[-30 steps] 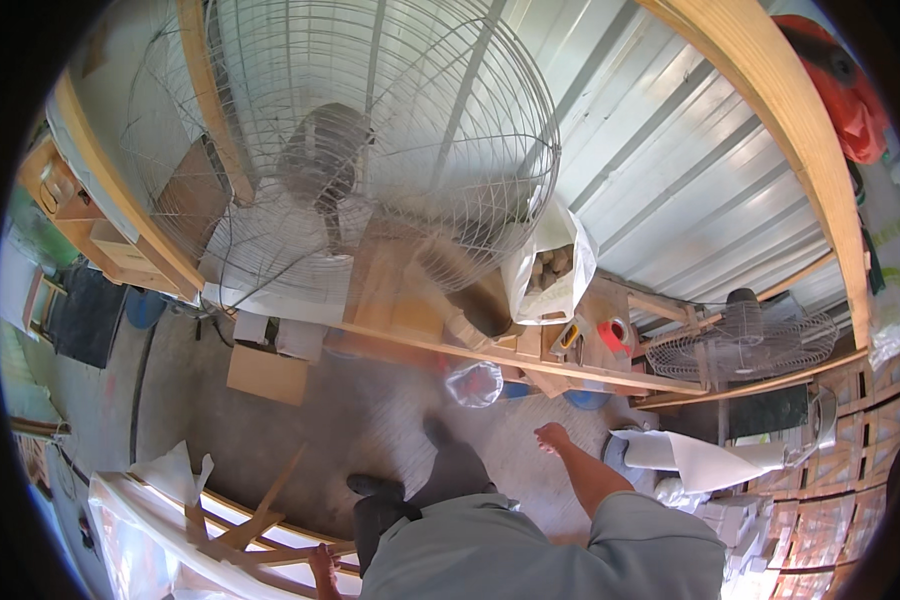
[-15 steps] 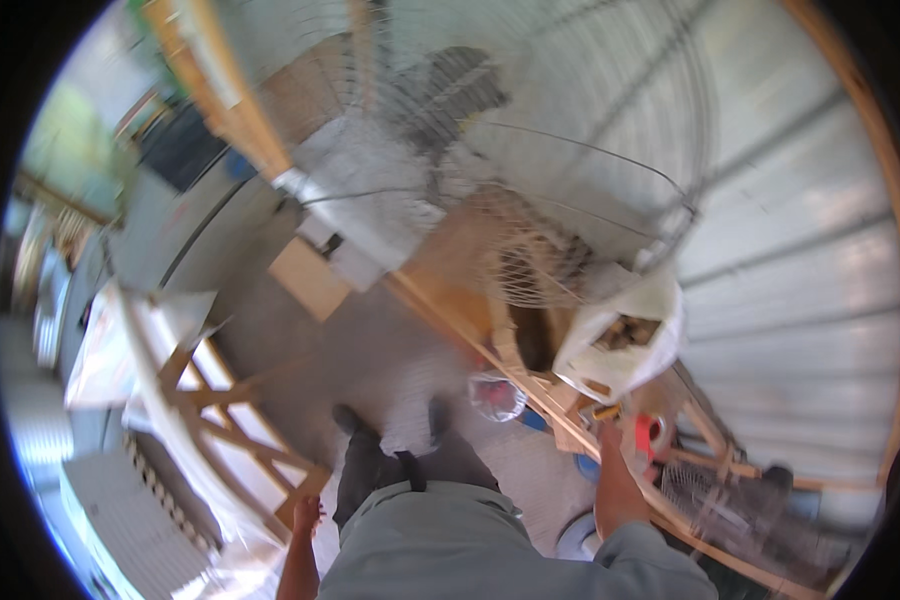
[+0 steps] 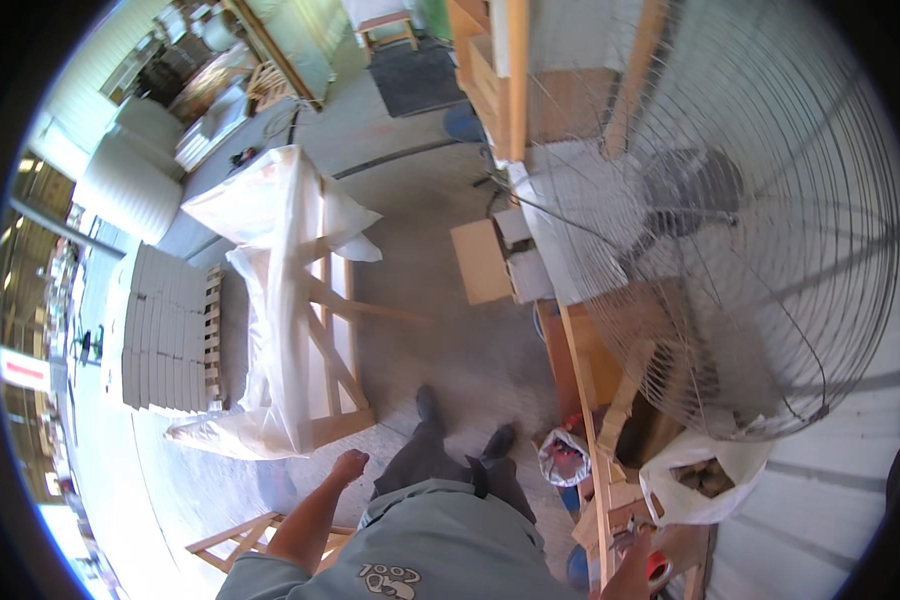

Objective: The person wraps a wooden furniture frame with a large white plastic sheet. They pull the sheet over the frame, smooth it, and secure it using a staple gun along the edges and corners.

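Tape roll (image 3: 658,567) sits on the counter (image 3: 601,510) by the right hand (image 3: 632,549), whose grip I cannot tell. The left hand (image 3: 349,466) is curled, holding nothing. Slow, careful reaching works best.

Wooden frame (image 3: 337,362) at left, workbench (image 3: 589,440) at right.
On the workbench, wood blocks (image 3: 705,478) are held in a bag (image 3: 708,510) beyond a tape roll (image 3: 658,568); a lined bin (image 3: 565,460) is placed beside its left edge.
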Demonstrator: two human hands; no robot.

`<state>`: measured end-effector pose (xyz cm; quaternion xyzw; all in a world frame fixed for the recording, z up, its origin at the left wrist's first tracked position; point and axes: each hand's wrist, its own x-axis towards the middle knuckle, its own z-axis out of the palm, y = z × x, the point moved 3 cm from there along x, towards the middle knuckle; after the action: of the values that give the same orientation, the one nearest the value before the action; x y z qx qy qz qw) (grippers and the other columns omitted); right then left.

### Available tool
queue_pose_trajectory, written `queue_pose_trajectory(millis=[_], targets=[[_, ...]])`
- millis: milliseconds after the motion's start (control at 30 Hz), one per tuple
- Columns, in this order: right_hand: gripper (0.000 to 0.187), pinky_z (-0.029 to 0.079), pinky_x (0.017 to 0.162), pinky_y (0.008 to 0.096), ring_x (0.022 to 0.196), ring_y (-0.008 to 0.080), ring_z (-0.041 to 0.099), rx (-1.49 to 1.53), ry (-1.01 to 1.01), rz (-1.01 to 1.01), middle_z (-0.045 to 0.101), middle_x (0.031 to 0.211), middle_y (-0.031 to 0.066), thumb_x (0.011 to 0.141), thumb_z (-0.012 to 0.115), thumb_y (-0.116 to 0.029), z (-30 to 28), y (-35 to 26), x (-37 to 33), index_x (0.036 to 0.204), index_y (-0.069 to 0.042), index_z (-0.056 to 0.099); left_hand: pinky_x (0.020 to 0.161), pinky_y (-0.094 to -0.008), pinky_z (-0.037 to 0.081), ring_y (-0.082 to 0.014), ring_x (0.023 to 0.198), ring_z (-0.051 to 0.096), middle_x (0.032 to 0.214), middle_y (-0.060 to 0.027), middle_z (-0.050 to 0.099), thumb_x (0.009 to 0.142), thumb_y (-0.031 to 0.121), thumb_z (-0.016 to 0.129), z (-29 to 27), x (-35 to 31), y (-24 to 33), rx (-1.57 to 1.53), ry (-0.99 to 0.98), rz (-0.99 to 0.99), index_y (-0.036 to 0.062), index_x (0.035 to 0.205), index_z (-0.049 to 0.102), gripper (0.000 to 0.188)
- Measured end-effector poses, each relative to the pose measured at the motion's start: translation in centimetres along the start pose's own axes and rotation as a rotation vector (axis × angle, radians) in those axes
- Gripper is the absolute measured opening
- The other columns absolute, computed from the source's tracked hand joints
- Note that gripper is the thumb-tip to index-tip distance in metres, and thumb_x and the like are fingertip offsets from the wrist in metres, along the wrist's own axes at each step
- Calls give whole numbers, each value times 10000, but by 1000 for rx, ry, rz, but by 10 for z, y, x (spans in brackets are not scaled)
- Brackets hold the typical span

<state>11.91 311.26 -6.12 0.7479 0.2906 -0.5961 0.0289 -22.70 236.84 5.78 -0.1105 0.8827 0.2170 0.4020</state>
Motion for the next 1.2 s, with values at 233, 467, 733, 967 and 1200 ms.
queue_pose_trajectory(millis=[233,467,733,967,1200], targets=[[399,527,576,501,645,309,605,-178,50,-389,629,792,198,831,574,-452,105,-15,-96,931,-68,620,804,-513,518,-440,979,613,980,-256,634,879,168,474,10,10,-4,35,30,41,39,902,635,208],[356,523,596,470,674,286,609,-501,-208,-539,632,811,177,851,574,-406,250,18,-204,941,-65,620,853,-479,496,-378,943,626,1064,-227,636,906,307,442,16,55,-39,-262,83,-116,24,991,661,367],[308,518,619,434,707,260,614,-886,-430,-670,636,834,152,874,574,-354,393,40,-301,954,-61,621,873,-477,491,-364,990,642,1014,-214,676,892,378,490,-55,95,-27,-161,176,75,49,1010,696,405],[266,514,639,403,736,237,618,-1201,-675,-956,639,853,131,894,574,-309,528,47,-389,964,-57,621,703,-418,539,-280,806,665,837,-136,633,860,235,587,-101,124,35,-102,87,368,62,887,603,176],[224,510,659,372,766,214,622,-1488,-1169,-1390,642,873,109,913,574,-264,652,92,-504,975,-54,621,704,-369,538,-214,865,645,998,-98,674,953,471,505,-139,56,85,-1429,-177,86,63,1158,604,467]])
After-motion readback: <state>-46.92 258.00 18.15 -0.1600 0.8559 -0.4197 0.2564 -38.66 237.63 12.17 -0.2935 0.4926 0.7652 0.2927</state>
